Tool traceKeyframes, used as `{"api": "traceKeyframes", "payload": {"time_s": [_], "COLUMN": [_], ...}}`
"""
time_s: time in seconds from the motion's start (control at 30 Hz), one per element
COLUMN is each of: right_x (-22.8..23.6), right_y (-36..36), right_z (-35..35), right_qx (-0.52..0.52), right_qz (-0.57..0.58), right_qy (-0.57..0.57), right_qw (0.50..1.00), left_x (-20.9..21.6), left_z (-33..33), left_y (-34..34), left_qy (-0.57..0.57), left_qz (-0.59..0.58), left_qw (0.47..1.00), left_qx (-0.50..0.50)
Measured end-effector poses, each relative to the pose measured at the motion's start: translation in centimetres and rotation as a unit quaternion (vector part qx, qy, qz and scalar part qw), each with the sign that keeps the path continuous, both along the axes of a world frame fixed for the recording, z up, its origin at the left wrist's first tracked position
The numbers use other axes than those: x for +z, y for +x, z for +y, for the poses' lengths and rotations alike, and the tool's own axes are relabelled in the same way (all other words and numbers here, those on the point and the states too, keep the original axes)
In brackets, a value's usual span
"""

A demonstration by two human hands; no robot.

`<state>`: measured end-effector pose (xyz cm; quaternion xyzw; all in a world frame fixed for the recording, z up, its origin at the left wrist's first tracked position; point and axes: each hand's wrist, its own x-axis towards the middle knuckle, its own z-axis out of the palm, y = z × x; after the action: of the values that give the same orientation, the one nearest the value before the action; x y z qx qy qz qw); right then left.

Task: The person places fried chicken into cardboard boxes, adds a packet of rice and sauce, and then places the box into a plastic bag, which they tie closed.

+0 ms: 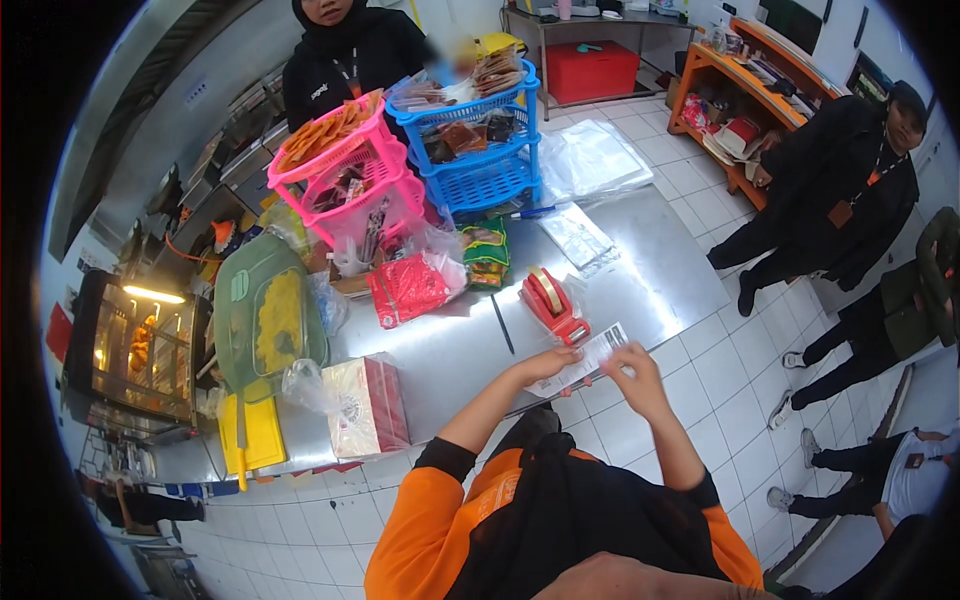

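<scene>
A white printed paper slip is held over the front edge of the steel table. My left hand is closed on its left end, with fingertips showing beneath it. At the slip's right edge, my right hand pinches with thumb and fingers; motion smears it slightly. Just beyond the slip stands a red tape dispenser with a roll of tape in it. A dark pen-like stick lies to the left of the dispenser.
Pink and blue tiered baskets of packets stand at the back. A red package, a wrapped box, a green-lidded tub and a knife on a yellow board occupy the left. People stand behind the table and at right.
</scene>
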<state>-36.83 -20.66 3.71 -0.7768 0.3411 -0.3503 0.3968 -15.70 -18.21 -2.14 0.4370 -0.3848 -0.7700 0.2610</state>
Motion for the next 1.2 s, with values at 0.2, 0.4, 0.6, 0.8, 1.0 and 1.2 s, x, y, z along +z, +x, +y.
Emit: {"api": "traceKeyframes", "payload": {"time_s": [0.2,0.4,0.6,0.8,1.0,1.2], "right_x": [-1.3,-4.4,-6.0,-7.9,-11.2,-12.9], "right_y": [-5.3,-6.1,-6.2,-5.9,-5.1,-5.1], "right_z": [3.5,2.6,1.7,1.2,0.9,0.3], "right_qx": [-0.045,-0.037,-0.043,-0.047,-0.024,0.013], "right_qz": [0.045,0.122,0.127,0.182,0.149,0.124], "right_qy": [0.367,0.142,0.174,0.208,0.154,0.220], "right_qw": [0.928,0.982,0.976,0.960,0.977,0.967], "left_x": [-0.1,-0.4,-1.2,-2.5,-1.8,-4.3], "left_z": [0.4,1.0,0.4,0.0,0.4,0.2], "left_y": [-1.0,-3.8,-4.0,-4.2,-4.7,-5.2], "left_qy": [0.028,0.025,0.005,-0.118,-0.147,-0.134], "left_qz": [0.088,0.154,0.146,-0.118,-0.072,-0.079], "left_qw": [0.995,0.988,0.989,0.984,0.982,0.983], "left_qx": [-0.024,0.009,0.004,0.067,0.090,0.103]}}
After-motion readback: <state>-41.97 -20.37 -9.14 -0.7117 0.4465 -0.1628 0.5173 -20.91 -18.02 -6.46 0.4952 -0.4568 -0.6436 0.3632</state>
